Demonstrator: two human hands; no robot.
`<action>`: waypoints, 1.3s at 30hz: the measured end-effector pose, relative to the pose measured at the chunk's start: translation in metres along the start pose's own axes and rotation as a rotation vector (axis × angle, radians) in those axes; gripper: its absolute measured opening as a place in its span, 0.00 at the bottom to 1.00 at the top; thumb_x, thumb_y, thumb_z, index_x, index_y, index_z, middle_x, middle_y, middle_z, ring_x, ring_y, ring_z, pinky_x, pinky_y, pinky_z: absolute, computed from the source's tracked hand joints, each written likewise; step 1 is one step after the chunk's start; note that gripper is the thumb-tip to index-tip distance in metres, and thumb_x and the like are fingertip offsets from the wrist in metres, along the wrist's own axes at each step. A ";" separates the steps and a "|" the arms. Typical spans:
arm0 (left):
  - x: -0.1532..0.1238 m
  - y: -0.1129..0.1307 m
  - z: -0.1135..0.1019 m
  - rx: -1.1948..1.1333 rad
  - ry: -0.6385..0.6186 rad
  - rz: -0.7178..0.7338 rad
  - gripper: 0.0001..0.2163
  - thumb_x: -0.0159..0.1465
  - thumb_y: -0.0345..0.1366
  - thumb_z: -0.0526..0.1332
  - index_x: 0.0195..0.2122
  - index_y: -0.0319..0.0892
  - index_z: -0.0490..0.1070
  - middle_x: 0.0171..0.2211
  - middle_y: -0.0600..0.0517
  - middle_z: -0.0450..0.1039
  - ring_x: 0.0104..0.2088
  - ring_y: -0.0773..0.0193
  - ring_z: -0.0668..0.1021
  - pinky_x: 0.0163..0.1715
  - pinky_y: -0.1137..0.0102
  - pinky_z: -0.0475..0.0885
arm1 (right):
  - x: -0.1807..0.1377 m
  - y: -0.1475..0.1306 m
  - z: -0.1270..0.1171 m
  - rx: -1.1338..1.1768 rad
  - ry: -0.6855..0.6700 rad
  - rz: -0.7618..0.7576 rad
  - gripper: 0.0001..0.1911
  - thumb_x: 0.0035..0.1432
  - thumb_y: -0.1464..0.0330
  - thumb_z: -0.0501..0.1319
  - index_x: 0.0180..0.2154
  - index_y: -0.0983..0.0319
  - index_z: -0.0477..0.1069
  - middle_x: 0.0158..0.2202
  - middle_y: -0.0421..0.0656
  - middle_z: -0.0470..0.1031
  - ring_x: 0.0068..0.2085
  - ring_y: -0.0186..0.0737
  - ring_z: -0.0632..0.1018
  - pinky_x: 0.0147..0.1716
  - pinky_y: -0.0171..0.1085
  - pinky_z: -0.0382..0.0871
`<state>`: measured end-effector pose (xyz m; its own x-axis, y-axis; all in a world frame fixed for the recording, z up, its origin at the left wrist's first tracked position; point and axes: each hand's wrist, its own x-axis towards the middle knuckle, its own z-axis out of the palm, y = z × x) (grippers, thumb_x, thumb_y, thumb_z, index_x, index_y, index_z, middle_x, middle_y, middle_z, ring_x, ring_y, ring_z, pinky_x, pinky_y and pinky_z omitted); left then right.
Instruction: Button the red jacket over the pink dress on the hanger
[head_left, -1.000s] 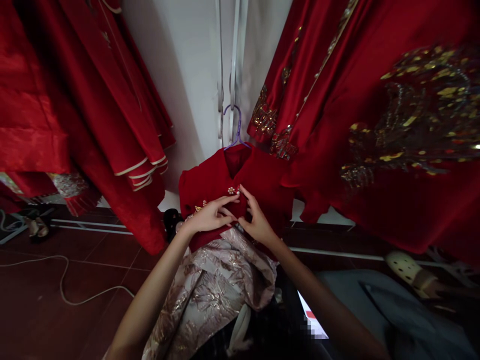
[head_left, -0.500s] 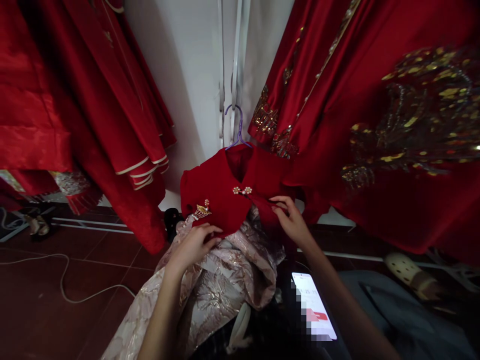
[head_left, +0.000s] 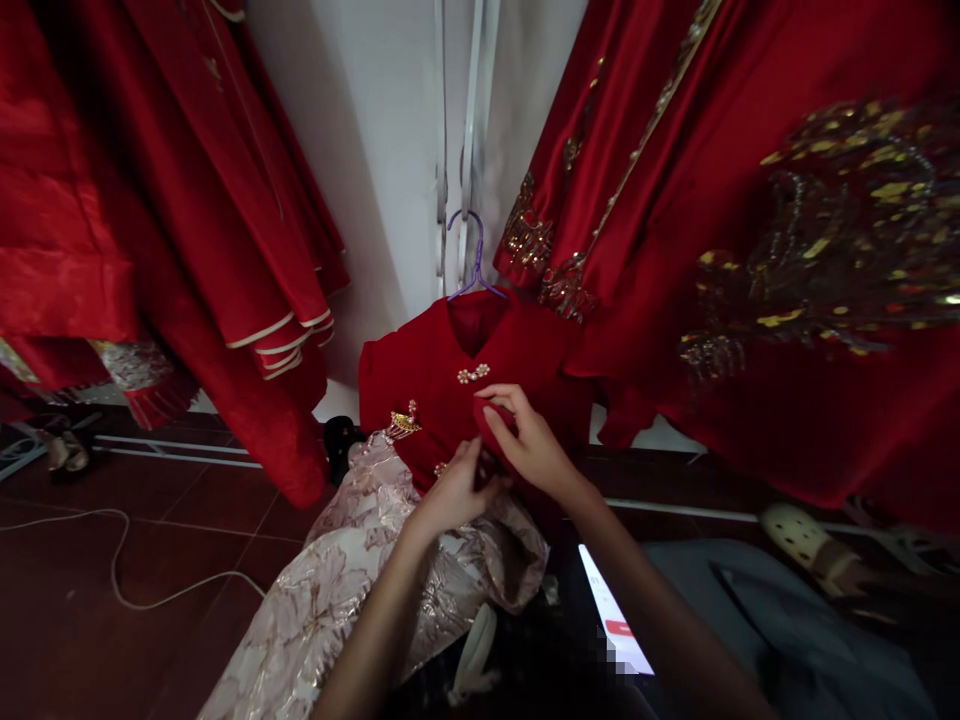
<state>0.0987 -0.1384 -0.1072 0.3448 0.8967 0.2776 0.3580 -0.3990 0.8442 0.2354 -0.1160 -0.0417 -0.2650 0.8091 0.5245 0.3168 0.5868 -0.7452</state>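
Observation:
A short red jacket (head_left: 420, 365) hangs on a purple hanger (head_left: 478, 262) in front of me. A pearl flower clasp (head_left: 473, 374) joins its front below the neckline, and a gold hair-comb-like brooch (head_left: 406, 420) with pearl strands sits at the left side. My right hand (head_left: 534, 450) is closed on the jacket's right front edge, pinching the cloth. Just below it my left hand (head_left: 452, 497) is closed on the lower front edge, beside a second pearl ornament (head_left: 440, 469) that it partly covers. Shiny pale-pink brocade fabric (head_left: 322, 590) lies under the left arm.
Red garments (head_left: 247, 230) hang at left, and sequinned red garments (head_left: 840, 230) at right. A lit phone (head_left: 613, 610) lies near my lap. A pale clog (head_left: 799, 540), a grey bag-like thing (head_left: 697, 580) and a white cable (head_left: 120, 560) are low down.
Both hands have come together at the front middle of the jacket. My right hand has moved left with the front edge; my left hand has moved right, uncovering the lower left front.

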 end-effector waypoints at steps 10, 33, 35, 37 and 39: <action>-0.005 -0.013 -0.011 -0.480 0.430 -0.170 0.12 0.60 0.40 0.59 0.41 0.39 0.67 0.37 0.48 0.74 0.37 0.66 0.77 0.40 0.71 0.72 | -0.024 0.024 0.019 -0.119 -0.220 -0.005 0.17 0.63 0.63 0.50 0.52 0.51 0.68 0.51 0.42 0.72 0.54 0.43 0.70 0.55 0.49 0.62; -0.002 -0.035 -0.058 -0.197 0.857 -0.050 0.14 0.52 0.38 0.66 0.39 0.40 0.71 0.38 0.47 0.74 0.35 0.66 0.76 0.36 0.71 0.72 | -0.005 0.006 0.054 -0.152 0.148 0.097 0.08 0.56 0.65 0.60 0.35 0.62 0.73 0.30 0.42 0.74 0.28 0.33 0.72 0.28 0.32 0.65; 0.004 -0.045 -0.061 -0.210 0.903 -0.055 0.18 0.49 0.35 0.68 0.41 0.40 0.67 0.38 0.48 0.72 0.34 0.68 0.75 0.33 0.74 0.71 | -0.003 0.006 0.051 -0.134 0.123 0.095 0.08 0.55 0.65 0.60 0.35 0.62 0.73 0.29 0.41 0.75 0.27 0.33 0.72 0.27 0.32 0.65; 0.008 -0.052 -0.063 -0.283 0.837 -0.057 0.17 0.49 0.33 0.67 0.38 0.40 0.65 0.33 0.50 0.71 0.31 0.69 0.75 0.30 0.75 0.71 | 0.001 0.005 0.051 -0.114 0.077 0.091 0.08 0.53 0.64 0.62 0.34 0.62 0.74 0.27 0.41 0.75 0.25 0.32 0.72 0.26 0.32 0.65; 0.010 -0.055 -0.064 -0.364 0.763 -0.050 0.13 0.49 0.31 0.66 0.35 0.39 0.65 0.30 0.52 0.71 0.30 0.69 0.76 0.32 0.74 0.72 | 0.006 0.005 0.053 -0.098 0.048 0.086 0.08 0.52 0.64 0.63 0.32 0.62 0.74 0.27 0.41 0.76 0.25 0.32 0.72 0.26 0.32 0.65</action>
<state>0.0271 -0.0958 -0.1216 -0.3909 0.8475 0.3591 0.0108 -0.3859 0.9225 0.1873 -0.1098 -0.0640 -0.1895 0.8560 0.4810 0.4244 0.5132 -0.7460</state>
